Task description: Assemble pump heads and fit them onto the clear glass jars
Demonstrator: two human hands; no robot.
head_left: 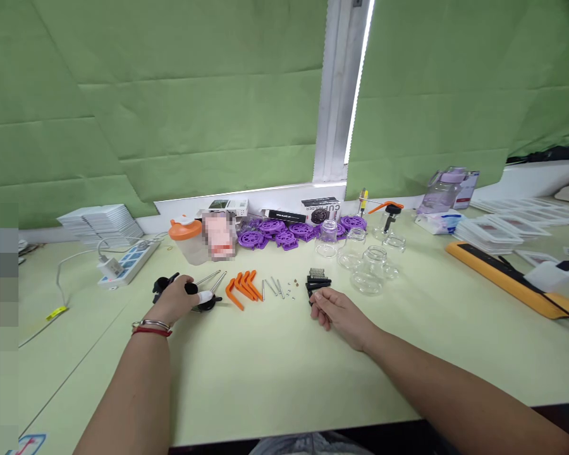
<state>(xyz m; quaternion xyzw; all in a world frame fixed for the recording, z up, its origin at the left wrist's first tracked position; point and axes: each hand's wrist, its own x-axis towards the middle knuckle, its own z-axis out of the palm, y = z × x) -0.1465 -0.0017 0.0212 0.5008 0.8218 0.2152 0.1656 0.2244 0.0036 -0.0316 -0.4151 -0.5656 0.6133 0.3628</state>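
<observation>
My left hand (175, 301) is closed on one of several black round parts (208, 304) at the table's left. Thin metal rods (218, 282) stick out from these parts, and my fingers partly hide them. Beside them lies a row of bent orange handles (244, 287). Farther right are slim metal pins (277, 287) and tiny screws or nuts (290, 291). My right hand (337, 316) pinches a small black plastic piece (310, 302) at table level, mostly covered by my fingers. Just beyond it rest more black pieces (318, 284) and a group of springs (318, 273).
Purple plastic wheel-like parts (287, 239) lie along the back. Glass jars (367, 275) stand right of centre, near a glass with a black and orange fitting (389, 215). An orange-lidded cup (188, 243), a white power strip (130, 265) and a yellow power strip (507, 278) flank the work.
</observation>
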